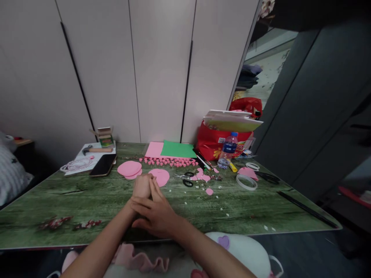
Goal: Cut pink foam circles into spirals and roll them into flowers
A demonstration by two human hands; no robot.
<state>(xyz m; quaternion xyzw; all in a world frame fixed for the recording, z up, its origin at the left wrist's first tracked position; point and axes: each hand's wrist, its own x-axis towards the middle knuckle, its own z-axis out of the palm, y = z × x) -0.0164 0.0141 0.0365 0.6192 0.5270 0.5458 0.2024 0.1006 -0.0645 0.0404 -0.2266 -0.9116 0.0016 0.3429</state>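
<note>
Over the near middle of the table, my left hand is bent at the wrist and looks closed into a fist, with most of its fingers hidden. My right hand lies across the left hand and wrist, fingers stretched out and apart, with nothing visible in it. Just beyond the hands is a pink paper circle, partly covered by them. More pink paper circles are stacked to its left. Black-handled scissors lie to the right, beside pink paper scraps.
Small pink pieces form a row before green paper. Left are a phone, hammer and small box. Right are a red bag, water bottle, tape roll and black rod.
</note>
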